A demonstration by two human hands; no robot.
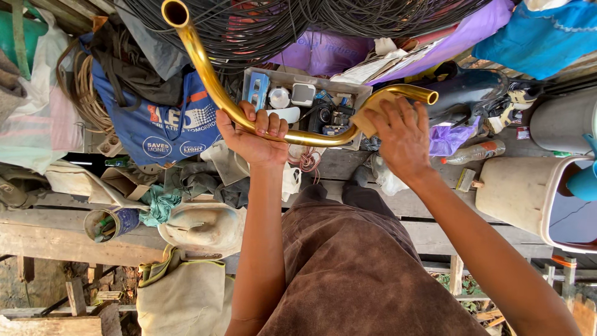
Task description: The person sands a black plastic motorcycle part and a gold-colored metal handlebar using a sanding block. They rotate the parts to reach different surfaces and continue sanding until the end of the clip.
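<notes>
The curved brass tube (249, 115) is held above the lap. The left hand (255, 140) is closed around its middle bend; the right hand (403, 138) presses a tan pad (375, 111) against the short end. The metal appears already bright, so rubbing is judged well advanced.

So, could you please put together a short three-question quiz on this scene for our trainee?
1. True or false: the left hand grips the curved golden metal tube with its fingers wrapped around it.
2. What does the right hand press against the tube? A) a tan sanding pad B) a wire brush C) a hammer
3. Fill in: a bundle of black ____ hangs beyond the tube.

Key: 1 true; 2 A; 3 cables.
</notes>
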